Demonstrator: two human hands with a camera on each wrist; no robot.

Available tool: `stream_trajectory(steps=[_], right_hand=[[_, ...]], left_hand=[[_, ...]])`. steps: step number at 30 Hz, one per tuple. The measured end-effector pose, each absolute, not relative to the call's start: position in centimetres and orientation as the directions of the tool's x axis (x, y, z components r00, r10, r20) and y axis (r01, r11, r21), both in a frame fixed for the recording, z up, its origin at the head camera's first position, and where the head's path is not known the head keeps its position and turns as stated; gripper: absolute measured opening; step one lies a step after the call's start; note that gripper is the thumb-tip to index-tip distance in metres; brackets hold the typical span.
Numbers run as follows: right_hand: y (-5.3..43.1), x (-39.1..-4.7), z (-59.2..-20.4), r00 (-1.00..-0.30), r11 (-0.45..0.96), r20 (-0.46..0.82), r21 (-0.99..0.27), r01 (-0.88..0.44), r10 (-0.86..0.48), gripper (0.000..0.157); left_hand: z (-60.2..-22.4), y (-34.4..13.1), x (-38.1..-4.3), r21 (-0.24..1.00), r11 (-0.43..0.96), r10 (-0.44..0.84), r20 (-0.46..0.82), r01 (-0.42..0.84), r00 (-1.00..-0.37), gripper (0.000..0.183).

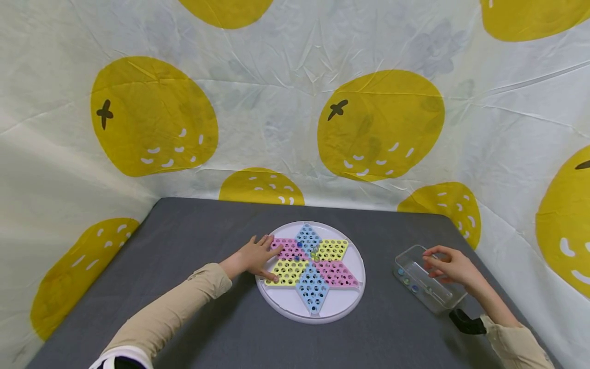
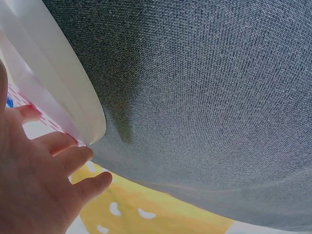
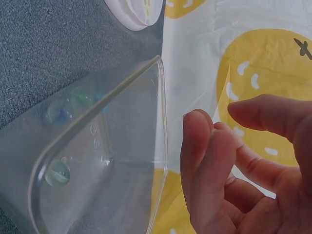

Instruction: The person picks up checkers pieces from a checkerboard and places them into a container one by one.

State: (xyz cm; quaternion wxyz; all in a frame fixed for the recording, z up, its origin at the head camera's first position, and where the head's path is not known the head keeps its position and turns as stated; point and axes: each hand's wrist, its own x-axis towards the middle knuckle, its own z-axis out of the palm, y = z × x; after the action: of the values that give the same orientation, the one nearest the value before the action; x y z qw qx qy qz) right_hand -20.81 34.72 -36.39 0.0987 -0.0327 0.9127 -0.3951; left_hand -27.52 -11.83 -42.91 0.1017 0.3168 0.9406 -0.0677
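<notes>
A round white Chinese checkers board (image 1: 338,302) bears a star of pink, yellow and blue holed sections. Blue marbles (image 1: 299,244) and yellow-green marbles (image 1: 315,253) sit near its upper middle. My left hand (image 1: 252,256) lies spread over the board's left edge, fingertips at the pink section and thumb by the yellow one; in the left wrist view its fingers reach the white rim (image 2: 73,83). Over the clear plastic box (image 1: 444,294) hovers my right hand (image 1: 454,266), fingers loosely bent, thumb apart, nothing visible between them. Several marbles (image 3: 57,173) lie inside the box.
Dark grey cloth (image 1: 207,318) covers the table, and the box stands to the right of the board. A white curtain with yellow fruit prints (image 1: 276,118) hangs behind and at both sides. A black band (image 1: 466,323) circles the right wrist.
</notes>
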Motion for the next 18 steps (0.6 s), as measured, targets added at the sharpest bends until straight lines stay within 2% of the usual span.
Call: stream_trajectory(steps=[11, 18], right_hand=[[33.9, -20.8, -36.5, -0.976, 0.694, -0.147, -0.72, -0.007, -0.162, 0.04], [33.2, -21.0, -36.6, -0.975, 0.683, -0.124, -0.729, -0.036, -0.184, 0.041]], left_hand=[[-42.8, -11.7, -27.4, -0.085, 0.785, 0.584, -0.228, 0.613, -0.779, 0.091], [-43.3, -11.8, -27.8, -0.041, 0.798, 0.575, -0.244, 0.601, -0.781, 0.095]])
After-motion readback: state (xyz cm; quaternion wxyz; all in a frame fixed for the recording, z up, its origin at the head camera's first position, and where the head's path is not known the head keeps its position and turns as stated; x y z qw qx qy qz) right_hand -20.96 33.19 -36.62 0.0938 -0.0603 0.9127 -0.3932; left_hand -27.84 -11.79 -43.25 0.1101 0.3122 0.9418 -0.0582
